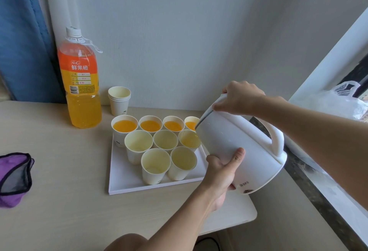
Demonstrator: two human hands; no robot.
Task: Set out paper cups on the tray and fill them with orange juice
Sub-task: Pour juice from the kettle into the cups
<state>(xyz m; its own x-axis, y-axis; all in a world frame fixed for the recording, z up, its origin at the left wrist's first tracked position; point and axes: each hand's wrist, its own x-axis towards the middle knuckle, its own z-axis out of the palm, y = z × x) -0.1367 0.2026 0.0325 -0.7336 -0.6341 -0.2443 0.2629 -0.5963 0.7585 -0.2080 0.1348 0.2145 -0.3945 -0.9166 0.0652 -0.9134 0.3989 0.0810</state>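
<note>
White plastic kettle (239, 147) tilted over white tray's (123, 179) right edge | right hand (241, 97) grips its top, left hand (221, 173) cups its base | spout at right middle-row paper cup (189, 141) | orange juice bottle (79, 83) at desk's (59, 191) rear.

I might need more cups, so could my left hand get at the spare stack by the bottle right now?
Probably not yet: the left hand is propping the tilted white kettle, and the spare cup stack stands behind the filled cups.

table (59, 171) | tray (127, 181) | juice bottle (80, 83) | cup stack (119, 100) | purple pouch (14, 179)
</note>
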